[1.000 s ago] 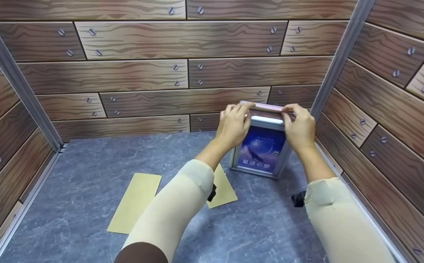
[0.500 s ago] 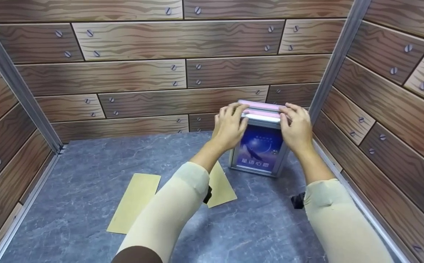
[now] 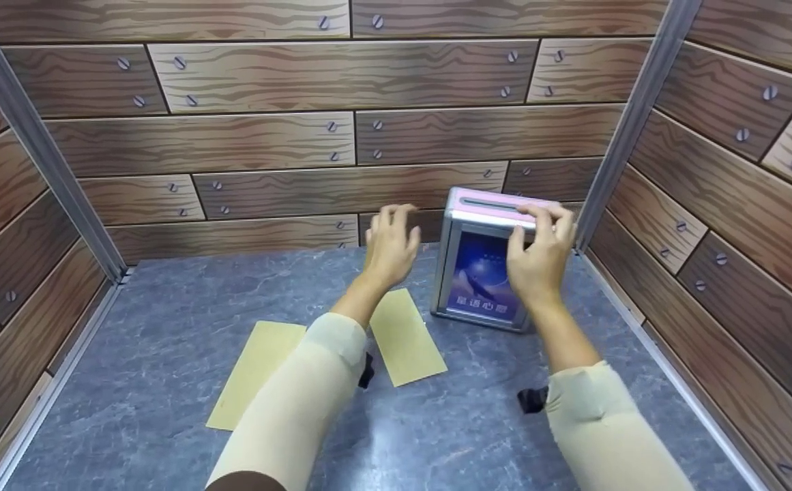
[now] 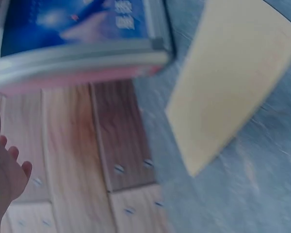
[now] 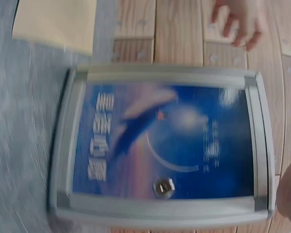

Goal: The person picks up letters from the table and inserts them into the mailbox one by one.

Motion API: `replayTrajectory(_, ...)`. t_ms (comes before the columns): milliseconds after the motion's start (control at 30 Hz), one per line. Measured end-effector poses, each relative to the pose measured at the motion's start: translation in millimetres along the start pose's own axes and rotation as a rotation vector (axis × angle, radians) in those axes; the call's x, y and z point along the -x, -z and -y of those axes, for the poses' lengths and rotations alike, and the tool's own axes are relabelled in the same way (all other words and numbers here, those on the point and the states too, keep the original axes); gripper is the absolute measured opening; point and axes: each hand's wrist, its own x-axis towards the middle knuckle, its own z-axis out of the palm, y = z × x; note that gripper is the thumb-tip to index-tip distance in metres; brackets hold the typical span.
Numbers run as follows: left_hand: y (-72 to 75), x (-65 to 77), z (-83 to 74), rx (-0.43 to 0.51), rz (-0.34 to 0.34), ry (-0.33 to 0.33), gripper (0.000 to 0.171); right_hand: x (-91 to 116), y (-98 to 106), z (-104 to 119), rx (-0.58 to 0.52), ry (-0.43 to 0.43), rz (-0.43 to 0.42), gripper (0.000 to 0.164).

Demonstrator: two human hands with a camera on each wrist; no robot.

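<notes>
A silver-framed slot box (image 3: 481,273) with a pink top and a blue, lettered front stands upright at the back right. Its long narrow slot (image 3: 488,203) shows on the top, and a round lock (image 5: 163,187) on the front. My left hand (image 3: 390,247) hovers left of the box, fingers loosely bent around nothing. My right hand (image 3: 540,259) is at the box's upper right corner with relaxed fingers; whether the fingertips touch the top cannot be told. The hand hides part of the front.
Two flat tan paper pieces, like envelopes, lie on the grey marbled table: one paper (image 3: 409,337) just left of the box, another paper (image 3: 256,375) farther left, partly behind the left sleeve. Wood-patterned walls (image 3: 252,75) enclose the table.
A brownish strip between both hands at the box top is gone, and the slot now shows. My left hand has left the box and moved left. The right hand has shifted slightly left and down.
</notes>
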Motion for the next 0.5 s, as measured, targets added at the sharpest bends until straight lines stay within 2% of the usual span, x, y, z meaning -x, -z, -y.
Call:
replayTrajectory(100, -0.1, 7.7, 22.8, 0.014, -0.016, 0.067, 0.038, 14, -5, 8, -0.058, -0.041, 0.023, 0.03)
replayTrajectory(200, 0.7, 18.1, 42.2, 0.039, -0.003, 0.124, 0.039, 30, -10, 12, -0.094, -0.087, 0.059, 0.03)
replayTrajectory(500, -1.1, 49.5, 88.8, 0.138, 0.07, 0.227, 0.048, 80, -31, 4, -0.17, -0.223, 0.231, 0.034)
